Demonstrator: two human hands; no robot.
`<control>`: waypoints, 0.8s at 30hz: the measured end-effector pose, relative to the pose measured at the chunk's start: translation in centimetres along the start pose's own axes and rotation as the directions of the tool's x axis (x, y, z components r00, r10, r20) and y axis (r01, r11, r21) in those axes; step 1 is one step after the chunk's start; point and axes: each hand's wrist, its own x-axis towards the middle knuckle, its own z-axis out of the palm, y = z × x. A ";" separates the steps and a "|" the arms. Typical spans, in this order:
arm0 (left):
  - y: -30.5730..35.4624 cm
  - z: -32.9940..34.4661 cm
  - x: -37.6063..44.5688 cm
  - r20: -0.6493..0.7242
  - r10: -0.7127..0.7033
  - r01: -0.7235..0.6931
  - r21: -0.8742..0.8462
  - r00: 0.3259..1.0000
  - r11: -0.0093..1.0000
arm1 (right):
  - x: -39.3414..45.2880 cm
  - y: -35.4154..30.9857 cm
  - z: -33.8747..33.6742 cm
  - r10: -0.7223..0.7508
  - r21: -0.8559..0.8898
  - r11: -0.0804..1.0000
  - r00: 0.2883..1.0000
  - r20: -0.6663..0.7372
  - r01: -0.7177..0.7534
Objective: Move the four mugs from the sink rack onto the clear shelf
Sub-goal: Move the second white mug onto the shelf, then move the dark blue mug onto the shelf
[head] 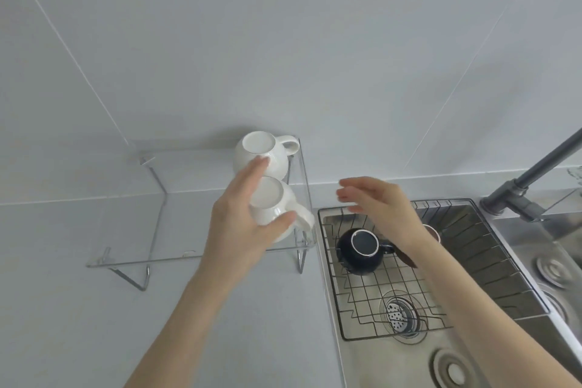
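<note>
Two white mugs stand upside down at the right end of the clear shelf (135,257). The far white mug (261,149) stands free with its handle to the right. My left hand (242,223) is wrapped around the near white mug (271,201) at the shelf's front right corner. A dark blue mug (362,250) lies upside down in the wire sink rack (371,309). My right hand (378,208) hovers above the rack with its fingers spread, holding nothing. A brown-rimmed mug (433,231) peeks out behind my right wrist, mostly hidden.
The rack sits in a steel sink (393,362) with a round drain (398,315). A dark grey faucet (529,179) rises at the right, by a second basin (554,245). Grey counter (78,324) lies under and before the shelf; a tiled wall stands behind.
</note>
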 end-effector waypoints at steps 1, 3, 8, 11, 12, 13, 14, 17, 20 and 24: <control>1.1 1.3 -0.9 -0.004 0.036 -0.036 -0.049 0.999 0.998 | 0.1 1.1 -1.3 0.030 -0.012 0.999 0.998 -0.049 -0.031; 2.5 4.5 -2.4 0.089 0.055 -0.042 -0.145 0.995 0.989 | 0.2 4.2 -3.5 0.087 -0.138 0.985 0.989 -0.116 -0.103; 0.8 14.1 -3.1 0.350 -0.095 0.135 -0.093 0.932 0.986 | -0.2 11.7 -5.7 0.196 -0.368 0.902 0.974 -0.115 -0.225; -2.3 18.9 -2.5 0.403 -0.238 0.238 0.049 0.884 0.970 | 0.1 14.5 -5.8 0.229 -0.399 0.884 0.969 -0.088 -0.245; -3.3 20.0 -2.2 0.415 -0.270 0.255 0.092 0.869 0.963 | 0.2 15.1 -5.7 0.231 -0.412 0.878 0.969 -0.085 -0.245; -4.2 21.0 -1.9 0.423 -0.293 0.265 0.126 0.858 0.956 | 0.5 15.7 -5.6 0.229 -0.430 0.869 0.970 -0.083 -0.242; -5.1 22.1 -1.5 0.428 -0.316 0.277 0.153 0.846 0.949 | 0.9 16.3 -5.7 0.225 -0.452 0.860 0.971 -0.076 -0.234; -7.0 24.5 -0.7 0.424 -0.382 0.324 0.203 0.821 0.924 | 2.0 17.3 -5.9 0.193 -0.529 0.829 0.981 -0.036 -0.182; -7.6 26.5 -0.5 0.391 -0.415 0.359 0.212 0.821 0.909 | 2.7 18.2 -6.0 0.177 -0.602 0.786 0.984 -0.003 -0.143; -8.1 27.5 -0.6 0.346 -0.408 0.345 0.231 0.845 0.910 | 2.9 19.2 -6.5 0.197 -0.610 0.772 0.980 -0.038 -0.179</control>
